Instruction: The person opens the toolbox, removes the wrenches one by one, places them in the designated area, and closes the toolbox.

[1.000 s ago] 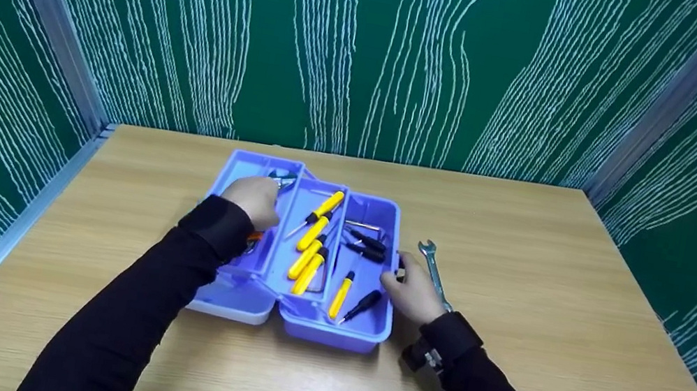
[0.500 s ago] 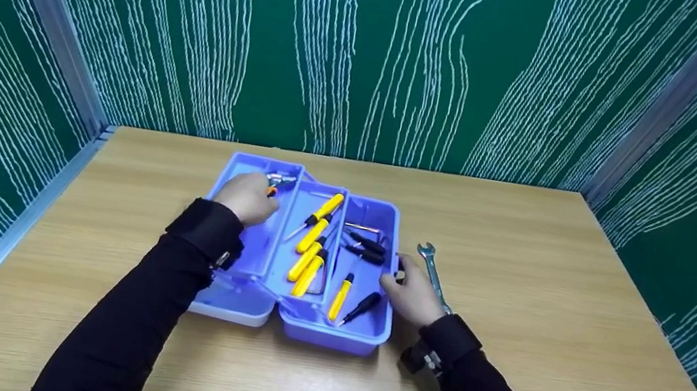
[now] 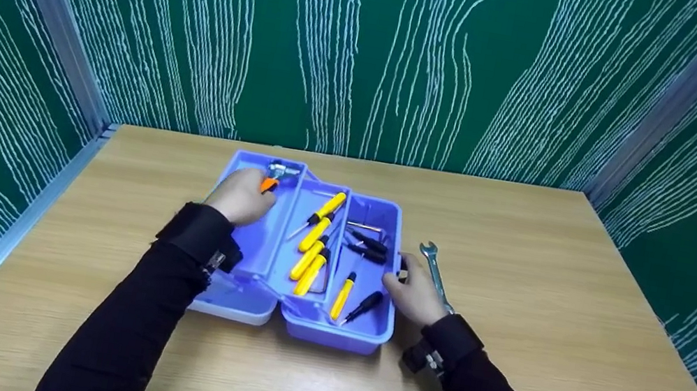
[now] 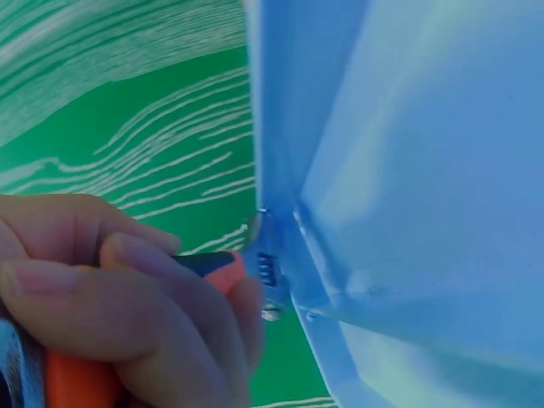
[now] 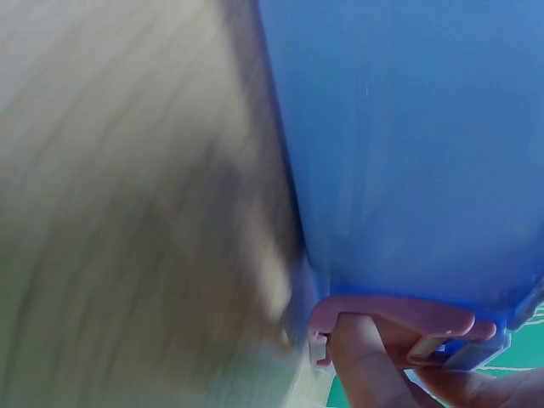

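An orange-handled tool (image 3: 271, 179) was gripped in the left hand (image 3: 242, 195), the fingers curled round its handle and its metal head projecting just beyond the fingertips, over the far left tray of the blue toolbox (image 3: 299, 318). The toolbox's right edge was touched by the right hand (image 3: 414, 296), whose fingers were curled on a latch (image 5: 399, 319) there. Yellow-handled screwdrivers (image 3: 314, 246) lay in the compartment between the two hands. A wrench (image 3: 434, 274) lay on the wooden table (image 3: 551, 293) just beyond the right hand, beside the box.
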Tool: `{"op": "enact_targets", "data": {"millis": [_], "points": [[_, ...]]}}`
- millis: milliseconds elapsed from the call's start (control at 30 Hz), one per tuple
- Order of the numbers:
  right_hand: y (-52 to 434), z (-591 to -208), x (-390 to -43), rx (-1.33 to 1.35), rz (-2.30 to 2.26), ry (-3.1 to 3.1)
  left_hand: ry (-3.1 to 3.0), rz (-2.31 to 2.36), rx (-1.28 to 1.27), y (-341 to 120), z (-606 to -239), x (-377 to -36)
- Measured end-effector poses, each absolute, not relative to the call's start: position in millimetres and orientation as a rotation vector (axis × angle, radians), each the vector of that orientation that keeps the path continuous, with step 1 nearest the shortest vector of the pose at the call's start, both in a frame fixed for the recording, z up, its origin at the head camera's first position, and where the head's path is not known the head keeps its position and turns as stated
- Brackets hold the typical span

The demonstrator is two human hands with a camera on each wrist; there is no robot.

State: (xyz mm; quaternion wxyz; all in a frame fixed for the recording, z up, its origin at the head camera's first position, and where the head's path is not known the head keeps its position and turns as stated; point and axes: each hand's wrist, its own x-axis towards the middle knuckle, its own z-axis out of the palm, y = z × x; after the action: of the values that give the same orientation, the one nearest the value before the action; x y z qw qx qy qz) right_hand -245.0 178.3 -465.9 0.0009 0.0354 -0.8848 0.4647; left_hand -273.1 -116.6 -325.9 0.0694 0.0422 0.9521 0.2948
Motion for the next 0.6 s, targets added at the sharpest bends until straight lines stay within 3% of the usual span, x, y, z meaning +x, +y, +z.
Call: {"op": "enact_targets", "data": {"millis": [433, 600], "points": [[187.0, -446.4, -244.6, -0.031, 1.865, -2.586, 2.904, 1.367, 0.219, -104.7, -329.2, -254.4], [187.9, -423.8, -244.2, -0.019, 1.997, -2.342, 3.016, 1.477, 0.393, -85.5, -340.3, -241.9]]}}
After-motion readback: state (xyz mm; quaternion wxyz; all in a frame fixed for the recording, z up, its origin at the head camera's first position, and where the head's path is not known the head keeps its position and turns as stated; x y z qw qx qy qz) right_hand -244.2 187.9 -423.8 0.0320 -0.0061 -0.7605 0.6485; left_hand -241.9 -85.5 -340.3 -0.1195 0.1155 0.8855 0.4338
